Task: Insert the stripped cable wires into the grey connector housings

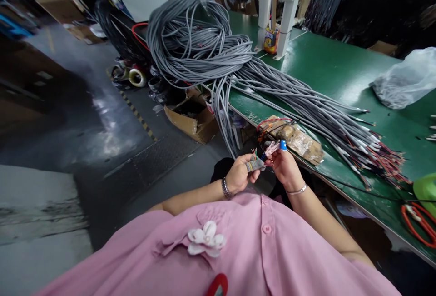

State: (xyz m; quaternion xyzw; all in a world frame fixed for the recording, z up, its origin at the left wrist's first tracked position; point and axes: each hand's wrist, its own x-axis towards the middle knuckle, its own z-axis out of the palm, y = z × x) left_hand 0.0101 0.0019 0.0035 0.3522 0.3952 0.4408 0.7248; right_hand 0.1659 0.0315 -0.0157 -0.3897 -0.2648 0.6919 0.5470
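My left hand is closed around the stripped end of a grey cable, with thin coloured wires fanning out above its fingers. My right hand sits just to the right, pinching those wires between fingertips; one finger wears a blue cap, others look taped in pink. Both hands are held in front of my pink shirt, below the near edge of the green workbench. A big bundle of grey cables lies coiled on the bench, its stripped ends spread to the right.
A brown taped pad lies on the bench edge just beyond my hands. A clear plastic bag sits far right, an orange cord and green object near right. An open cardboard box and tape rolls sit on the floor.
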